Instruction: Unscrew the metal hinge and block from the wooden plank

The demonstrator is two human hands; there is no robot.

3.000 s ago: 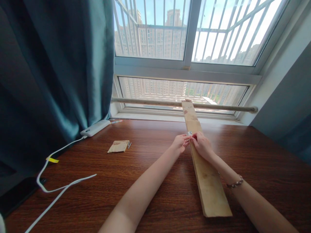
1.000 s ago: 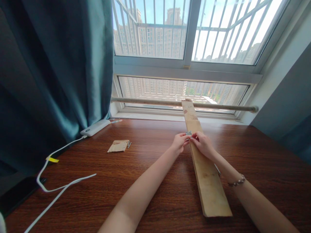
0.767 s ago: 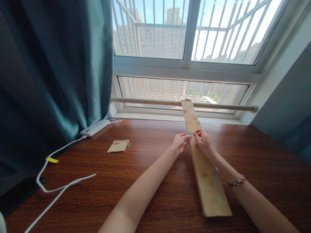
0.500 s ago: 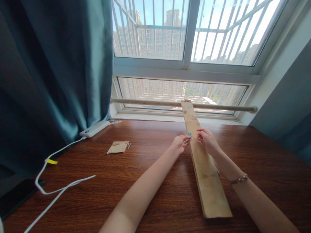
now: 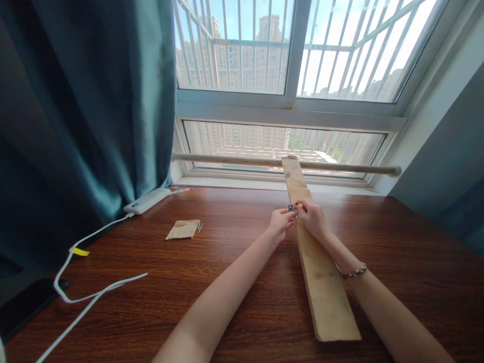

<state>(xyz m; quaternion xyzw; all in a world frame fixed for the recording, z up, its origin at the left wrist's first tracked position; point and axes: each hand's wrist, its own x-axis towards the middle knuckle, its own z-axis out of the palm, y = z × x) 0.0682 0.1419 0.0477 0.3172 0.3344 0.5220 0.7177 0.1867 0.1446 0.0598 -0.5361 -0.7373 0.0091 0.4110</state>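
A long pale wooden plank [image 5: 321,282] lies lengthwise on the brown wooden table [image 5: 234,242], its far end resting on a rod by the window. My left hand [image 5: 280,222] and my right hand [image 5: 310,218] meet at the plank's left edge. Both pinch a small metal piece [image 5: 292,207], which looks like a little hinge or bracket. The fingers of both hands are closed on it. A bead bracelet [image 5: 351,274] is on my right wrist.
A small scrap of wood [image 5: 183,229] with a few nails beside it lies left of centre. A white power bank [image 5: 147,200] and its white cable [image 5: 91,287] sit at the left, near a dark teal curtain [image 5: 83,111]. A horizontal rod [image 5: 234,160] runs below the window.
My right hand let go and lifted briefly off the metal piece, then came back to pinch it. The left hand stayed in place holding it. The plank has not moved.
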